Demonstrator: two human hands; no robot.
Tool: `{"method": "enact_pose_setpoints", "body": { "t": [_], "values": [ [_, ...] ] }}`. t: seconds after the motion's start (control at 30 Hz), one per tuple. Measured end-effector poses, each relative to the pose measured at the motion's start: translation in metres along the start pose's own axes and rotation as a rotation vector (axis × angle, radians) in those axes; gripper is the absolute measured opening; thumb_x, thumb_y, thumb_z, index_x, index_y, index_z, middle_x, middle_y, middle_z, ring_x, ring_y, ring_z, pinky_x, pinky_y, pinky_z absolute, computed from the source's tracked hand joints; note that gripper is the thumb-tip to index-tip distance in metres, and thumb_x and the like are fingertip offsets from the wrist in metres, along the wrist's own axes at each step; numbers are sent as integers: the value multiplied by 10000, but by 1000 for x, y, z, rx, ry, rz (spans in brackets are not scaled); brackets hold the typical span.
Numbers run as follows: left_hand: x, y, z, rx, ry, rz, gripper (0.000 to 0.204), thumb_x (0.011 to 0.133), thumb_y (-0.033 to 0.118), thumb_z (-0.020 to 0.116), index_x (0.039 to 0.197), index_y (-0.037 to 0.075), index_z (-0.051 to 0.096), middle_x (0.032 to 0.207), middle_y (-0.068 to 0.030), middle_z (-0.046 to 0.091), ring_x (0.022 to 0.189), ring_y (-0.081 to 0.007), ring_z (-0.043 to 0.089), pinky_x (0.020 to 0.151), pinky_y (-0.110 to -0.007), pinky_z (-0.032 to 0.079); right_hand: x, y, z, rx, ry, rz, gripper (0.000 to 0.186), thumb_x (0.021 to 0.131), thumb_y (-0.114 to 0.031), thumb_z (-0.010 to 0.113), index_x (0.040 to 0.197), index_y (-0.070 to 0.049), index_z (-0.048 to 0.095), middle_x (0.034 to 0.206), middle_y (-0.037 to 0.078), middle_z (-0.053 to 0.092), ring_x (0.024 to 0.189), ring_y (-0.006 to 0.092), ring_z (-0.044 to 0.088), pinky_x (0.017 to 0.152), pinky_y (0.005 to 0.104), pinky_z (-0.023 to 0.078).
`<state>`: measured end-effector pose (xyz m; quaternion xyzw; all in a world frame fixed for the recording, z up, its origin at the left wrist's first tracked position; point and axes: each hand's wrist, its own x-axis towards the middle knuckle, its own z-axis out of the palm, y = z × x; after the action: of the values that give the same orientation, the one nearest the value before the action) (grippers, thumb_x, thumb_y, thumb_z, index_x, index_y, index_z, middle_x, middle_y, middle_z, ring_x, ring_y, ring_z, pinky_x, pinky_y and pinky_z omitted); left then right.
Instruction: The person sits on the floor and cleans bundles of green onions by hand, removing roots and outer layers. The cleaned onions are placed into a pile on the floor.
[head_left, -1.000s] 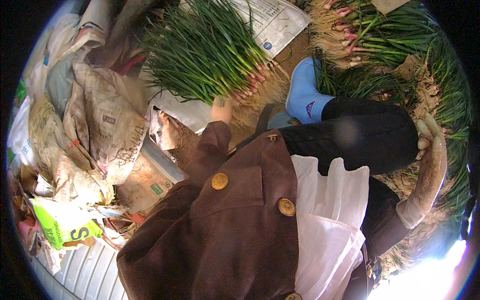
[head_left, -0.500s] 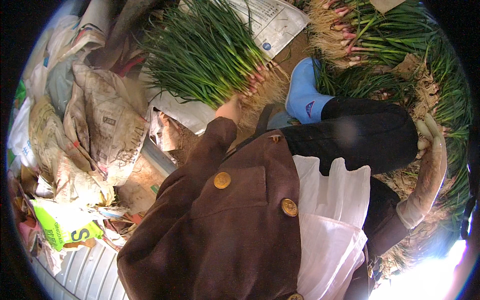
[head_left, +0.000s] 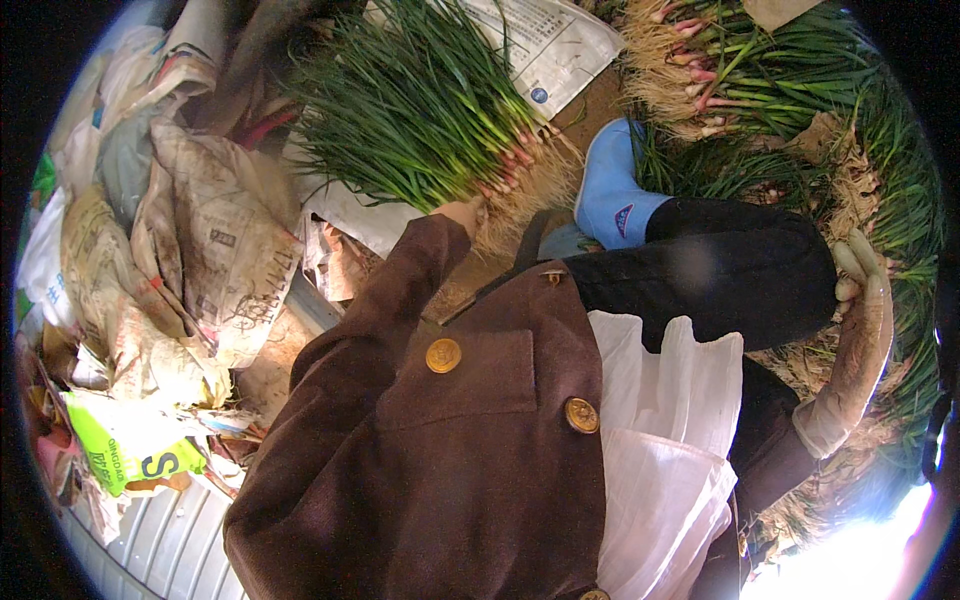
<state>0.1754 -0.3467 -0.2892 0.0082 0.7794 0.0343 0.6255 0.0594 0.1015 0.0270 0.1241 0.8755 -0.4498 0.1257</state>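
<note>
A large bunch of green garlic (head_left: 430, 110), with long leaves, pinkish bulbs and pale roots, lies ahead of me on white sheeting. My left hand (head_left: 463, 213) is at the bunch's near end, against the lowest stems and roots. Its fingers are mostly hidden, so their grip does not show. On the right, my right hand (head_left: 862, 275) wears a pale, soiled glove and rests beside my bent knee. Its longer fingers stretch out along the knee, and no garlic shows in it.
More green garlic (head_left: 700, 80) is piled at the upper right and down the right side. My blue boot (head_left: 615, 185) stands between the pile and the bunch. Crumpled, dirty paper sacks (head_left: 225, 240) and a bright green package (head_left: 125, 445) crowd the left, above a ribbed grey surface (head_left: 165, 545).
My left hand and sleeve have shifted slightly at the near end of the bunch. My right hand stays by the knee, and the bunch lies nearly as before.
</note>
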Motion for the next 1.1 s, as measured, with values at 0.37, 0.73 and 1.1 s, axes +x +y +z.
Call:
{"method": "enact_pose_setpoints", "body": {
  "t": [0.37,0.73,1.1],
  "values": [
    [-59,-17,82,-994,371,150,395,869,130,580,1255,50,600,1317,-153,594,1250,-239,527,1050,-330,399,5,17,-9,16,3,-13,542,1012,-393,424,1338,25,536,1169,89,664,851,101,466,838,228,343],
    [-28,3,82,-1239,-115,242,388,888,113,539,1267,99,624,1254,-62,630,1139,-199,584,954,-304,462,-8,8,-13,-34,19,-95,582,1027,-441,415,1368,21,512,1228,129,636,1076,134,546,972,260,363],
    [-74,-54,248,-1633,231,-584,696,908,486,542,1456,110,332,1425,-199,437,1268,-340,489,1009,-494,433,-3,1,-11,-35,22,-127,628,1008,-466,432,1369,44,498,1235,110,634,953,108,526,892,249,371]
  ]
}}
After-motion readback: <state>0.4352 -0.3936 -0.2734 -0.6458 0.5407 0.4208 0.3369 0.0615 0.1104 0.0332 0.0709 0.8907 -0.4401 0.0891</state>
